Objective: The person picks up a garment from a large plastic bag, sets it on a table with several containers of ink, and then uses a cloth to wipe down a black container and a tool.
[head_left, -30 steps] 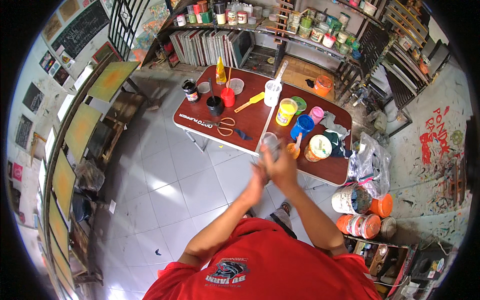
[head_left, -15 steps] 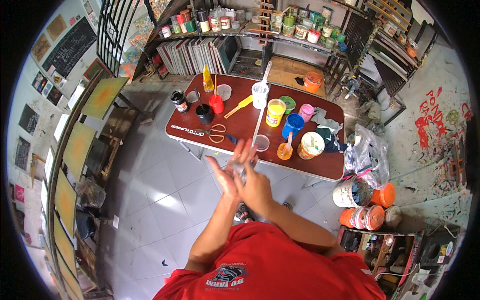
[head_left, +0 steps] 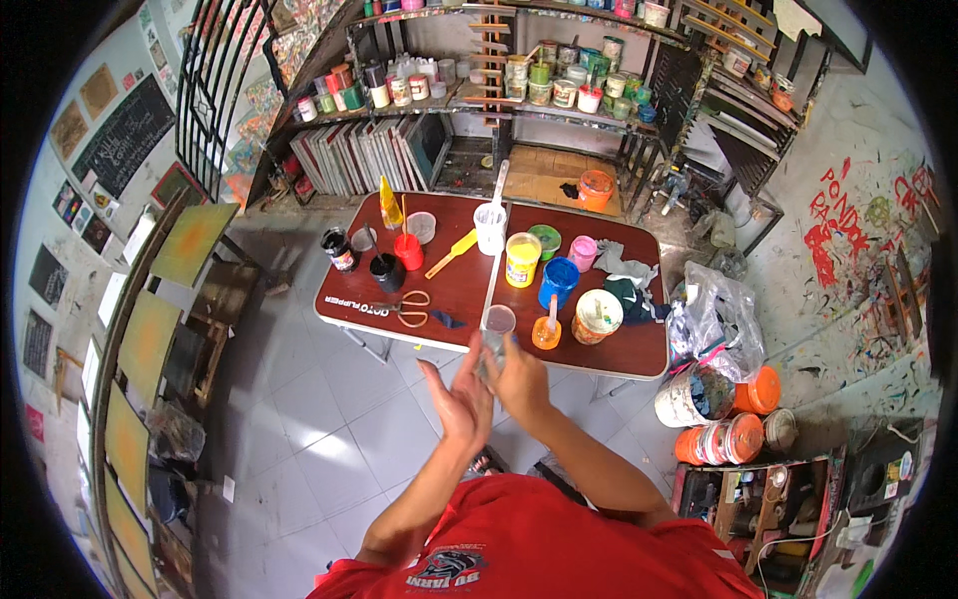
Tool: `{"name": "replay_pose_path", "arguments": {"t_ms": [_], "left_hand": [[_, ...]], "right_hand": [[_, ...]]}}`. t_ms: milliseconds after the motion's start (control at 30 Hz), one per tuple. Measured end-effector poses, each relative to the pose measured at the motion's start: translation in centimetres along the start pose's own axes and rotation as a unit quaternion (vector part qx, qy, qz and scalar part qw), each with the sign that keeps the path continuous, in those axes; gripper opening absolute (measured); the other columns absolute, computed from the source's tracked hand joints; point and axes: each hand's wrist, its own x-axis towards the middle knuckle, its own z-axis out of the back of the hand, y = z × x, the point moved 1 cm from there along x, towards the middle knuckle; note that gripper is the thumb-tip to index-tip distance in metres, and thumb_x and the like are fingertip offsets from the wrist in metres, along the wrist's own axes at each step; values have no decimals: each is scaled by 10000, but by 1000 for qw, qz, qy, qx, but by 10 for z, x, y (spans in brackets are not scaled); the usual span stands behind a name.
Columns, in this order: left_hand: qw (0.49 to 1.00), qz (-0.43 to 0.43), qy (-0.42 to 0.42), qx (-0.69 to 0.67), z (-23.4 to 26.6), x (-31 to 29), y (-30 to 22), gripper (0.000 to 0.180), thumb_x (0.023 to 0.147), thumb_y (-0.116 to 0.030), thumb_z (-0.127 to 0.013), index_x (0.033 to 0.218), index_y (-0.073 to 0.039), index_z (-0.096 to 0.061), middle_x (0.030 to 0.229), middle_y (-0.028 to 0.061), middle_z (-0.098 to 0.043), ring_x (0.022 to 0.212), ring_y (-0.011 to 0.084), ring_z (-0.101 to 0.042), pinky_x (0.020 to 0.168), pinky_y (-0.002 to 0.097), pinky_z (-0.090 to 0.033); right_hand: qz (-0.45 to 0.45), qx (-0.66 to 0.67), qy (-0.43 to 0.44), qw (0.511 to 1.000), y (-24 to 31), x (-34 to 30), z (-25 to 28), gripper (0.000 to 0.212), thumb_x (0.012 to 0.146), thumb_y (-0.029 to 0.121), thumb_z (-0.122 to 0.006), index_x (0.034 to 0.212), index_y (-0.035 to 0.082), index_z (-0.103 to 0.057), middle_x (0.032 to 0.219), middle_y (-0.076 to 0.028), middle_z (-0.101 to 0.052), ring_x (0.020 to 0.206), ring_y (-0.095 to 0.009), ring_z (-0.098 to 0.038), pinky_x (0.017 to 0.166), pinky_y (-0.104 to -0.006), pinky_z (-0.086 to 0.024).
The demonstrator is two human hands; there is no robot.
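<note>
My left hand (head_left: 463,399) is held out palm up in front of the table, its fingers stretched and the thumb apart. Against its fingertips my right hand (head_left: 521,381) is curled, pressing a small pale greyish piece (head_left: 491,365) that is too blurred to name. Just beyond the hands, on the brown folding table (head_left: 459,324), stands a clear plastic cup (head_left: 498,318). To its right is an orange cup (head_left: 546,334) with a stick in it. A pair of scissors (head_left: 411,308) lies to the left, and a yellow-handled spatula (head_left: 452,253) farther back.
Pots of yellow (head_left: 523,262), blue (head_left: 558,285) and white paint (head_left: 598,314) stand on the table, with grey rags (head_left: 626,266) at its right end. Paint buckets (head_left: 718,439) and a plastic bag (head_left: 720,317) are at right. Boards (head_left: 152,334) line the left rack; shelves stand behind.
The view has tilted up, so the table sits lower in the picture. My right hand has shifted from across the left palm toward its fingertips, rubbing with the pale piece.
</note>
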Motion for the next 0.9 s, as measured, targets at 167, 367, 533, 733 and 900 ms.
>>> {"name": "replay_pose_path", "arguments": {"t_ms": [167, 367, 533, 733, 900], "left_hand": [[998, 36, -14, -57, 13, 18, -4, 1191, 786, -912, -317, 1537, 9, -237, 1558, 155, -346, 1424, 319, -350, 1177, 412, -261], [994, 78, 45, -62, -6, 14, 6, 1242, 767, -918, -355, 1528, 53, -206, 1548, 196, -349, 1415, 328, -371, 1174, 397, -271], [990, 37, 43, -130, -5, 40, -14, 1236, 751, -919, -384, 1510, 47, -243, 1536, 205, -363, 1377, 330, -409, 1160, 419, -313], [962, 66, 80, -252, 1, 45, -20, 1268, 721, -884, -518, 1517, 50, -202, 1530, 250, -345, 1414, 377, -358, 1155, 469, -323], [972, 43, 72, -220, -2, 47, -31, 1258, 727, -889, -498, 1510, 57, -225, 1534, 213, -355, 1385, 369, -383, 1178, 458, -288]], "right_hand": [[6, 45, 47, 998, 36, -40, 10, 389, 890, 356, -677, 1042, 23, -543, 715, -230, -655, 641, -441, -649, 551, -521, -504], [-91, 25, -20, 995, -19, 2, 10, 367, 906, 362, -648, 1033, 35, -544, 735, -249, -653, 687, -449, -658, 592, -541, -508], [-65, 56, 18, 996, 28, -28, 11, 470, 927, 328, -625, 1233, -16, -532, 862, -261, -681, 775, -450, -671, 633, -506, -531], [-92, 65, -73, 991, -3, 16, 0, 519, 928, 360, -626, 1266, -14, -498, 810, -246, -673, 730, -428, -676, 626, -507, -528], [-60, 51, -9, 997, 21, -11, -2, 594, 910, 349, -641, 1349, -26, -500, 793, -258, -678, 698, -436, -681, 600, -502, -544]]}}
